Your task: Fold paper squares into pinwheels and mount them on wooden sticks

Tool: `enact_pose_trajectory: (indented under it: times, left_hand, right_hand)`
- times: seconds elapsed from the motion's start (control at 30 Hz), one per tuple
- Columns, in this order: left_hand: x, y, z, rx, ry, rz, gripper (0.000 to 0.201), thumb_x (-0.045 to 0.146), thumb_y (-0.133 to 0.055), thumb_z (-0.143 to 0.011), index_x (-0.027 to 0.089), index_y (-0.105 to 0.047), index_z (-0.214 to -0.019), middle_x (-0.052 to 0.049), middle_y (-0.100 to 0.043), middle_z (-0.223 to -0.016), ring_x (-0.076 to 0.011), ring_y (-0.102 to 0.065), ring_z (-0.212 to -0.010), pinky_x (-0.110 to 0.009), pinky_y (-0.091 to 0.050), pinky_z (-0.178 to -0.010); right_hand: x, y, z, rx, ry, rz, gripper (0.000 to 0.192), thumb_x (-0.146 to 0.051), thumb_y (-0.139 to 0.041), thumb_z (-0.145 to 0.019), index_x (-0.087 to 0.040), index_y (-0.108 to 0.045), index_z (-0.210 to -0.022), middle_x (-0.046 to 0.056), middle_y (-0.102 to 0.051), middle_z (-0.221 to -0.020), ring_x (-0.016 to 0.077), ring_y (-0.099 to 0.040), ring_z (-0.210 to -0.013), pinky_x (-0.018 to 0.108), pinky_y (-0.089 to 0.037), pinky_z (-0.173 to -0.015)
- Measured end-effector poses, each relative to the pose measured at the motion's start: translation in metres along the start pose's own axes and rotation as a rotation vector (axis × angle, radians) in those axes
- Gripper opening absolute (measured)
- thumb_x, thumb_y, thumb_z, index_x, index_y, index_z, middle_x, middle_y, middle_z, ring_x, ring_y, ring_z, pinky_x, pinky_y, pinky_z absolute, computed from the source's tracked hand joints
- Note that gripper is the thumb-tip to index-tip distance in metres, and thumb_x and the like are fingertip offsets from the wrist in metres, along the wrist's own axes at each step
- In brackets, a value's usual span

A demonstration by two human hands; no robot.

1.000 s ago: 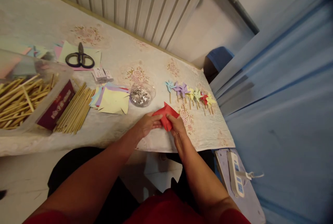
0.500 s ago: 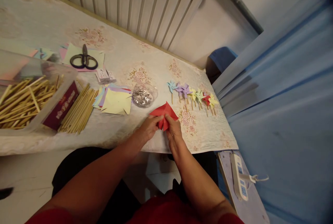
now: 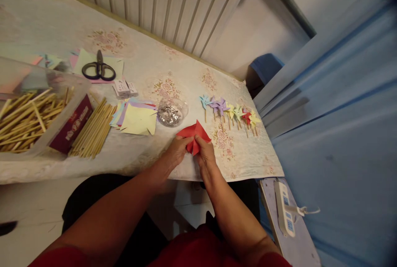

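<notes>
- The red paper [image 3: 192, 136] sits near the table's [image 3: 149, 62] front edge, just right of the glitter bowl [image 3: 171, 112], partly folded into points.
- Left hand [image 3: 175, 152] pinches its lower left fold; right hand [image 3: 205, 155] pinches the lower right. Both are closed on the sheet.
- It looks light, thin and floppy: likely to crease wherever pressed and tear at cut corners. Best held by fingertips at the folded points, close to the centre.
- Beyond the bowl on its left lie flat pastel squares [image 3: 137, 119], then smooth, stiff, straw-coloured sticks [image 3: 92, 129].
- To the bowl's right stands a row of small finished pinwheels [image 3: 229, 113] on sticks.
- Black scissors [image 3: 98, 69] lie farther back, left of the bowl, on pale sheets.
</notes>
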State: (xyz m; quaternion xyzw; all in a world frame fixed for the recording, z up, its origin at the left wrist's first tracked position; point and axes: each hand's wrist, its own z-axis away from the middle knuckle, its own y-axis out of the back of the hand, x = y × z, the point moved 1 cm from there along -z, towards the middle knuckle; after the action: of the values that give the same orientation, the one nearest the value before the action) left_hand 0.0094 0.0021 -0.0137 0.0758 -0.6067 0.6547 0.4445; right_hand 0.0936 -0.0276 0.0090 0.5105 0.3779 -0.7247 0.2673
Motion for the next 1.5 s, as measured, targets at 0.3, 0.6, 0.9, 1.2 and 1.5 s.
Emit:
enact_pose_trajectory:
  times: [0.3,0.6,0.9,1.2,1.5]
  left_hand:
    - [0.009,-0.007,0.003,0.019,-0.022,0.071,0.025,0.023,-0.078,-0.056,0.013,-0.068,-0.077,-0.002,-0.07,-0.074,-0.0126,-0.06,-0.068,-0.025,-0.048,-0.068]
    - [0.01,-0.003,0.002,-0.011,-0.031,-0.006,0.015,0.025,-0.074,-0.063,0.016,-0.062,-0.063,0.0,-0.06,-0.058,-0.0142,-0.058,-0.063,-0.026,-0.046,-0.061]
    - [0.011,-0.005,0.002,-0.018,-0.065,0.03,0.02,0.024,-0.077,-0.06,0.014,-0.06,-0.058,0.001,-0.059,-0.057,-0.0089,-0.051,-0.054,-0.023,-0.042,-0.057]
    - [0.013,-0.006,0.006,-0.121,-0.011,-0.014,0.023,0.029,-0.075,-0.065,0.013,-0.06,-0.058,-0.002,-0.059,-0.055,-0.0126,-0.053,-0.051,-0.026,-0.041,-0.048]
    - [0.009,-0.004,0.005,-0.137,-0.009,-0.076,0.025,0.033,-0.073,-0.068,0.014,-0.059,-0.06,-0.002,-0.058,-0.054,-0.011,-0.049,-0.046,-0.024,-0.038,-0.043]
  right_hand:
    - [-0.008,0.021,0.004,-0.079,0.107,0.137,0.029,-0.039,-0.071,-0.074,-0.017,-0.066,-0.092,0.001,-0.069,-0.081,0.0148,-0.062,-0.071,0.028,-0.051,-0.07]
    - [-0.002,0.063,0.043,0.139,0.574,0.658,0.02,-0.033,-0.058,-0.085,-0.022,-0.066,-0.1,0.004,-0.065,-0.09,0.0173,-0.059,-0.08,0.032,-0.048,-0.078]
    - [0.003,0.049,0.034,-0.091,0.664,0.79,0.023,-0.029,-0.057,-0.089,-0.021,-0.071,-0.104,0.005,-0.07,-0.087,0.015,-0.061,-0.065,0.03,-0.052,-0.067]
    - [-0.004,0.027,0.034,-0.071,0.346,0.545,0.019,-0.037,-0.06,-0.084,-0.02,-0.067,-0.083,-0.004,-0.062,-0.063,0.0111,-0.055,-0.044,0.024,-0.045,-0.048]
    - [-0.013,0.013,0.03,0.036,0.156,0.442,0.02,-0.039,-0.061,-0.078,-0.02,-0.058,-0.071,-0.006,-0.057,-0.053,0.0114,-0.053,-0.039,0.022,-0.035,-0.038]
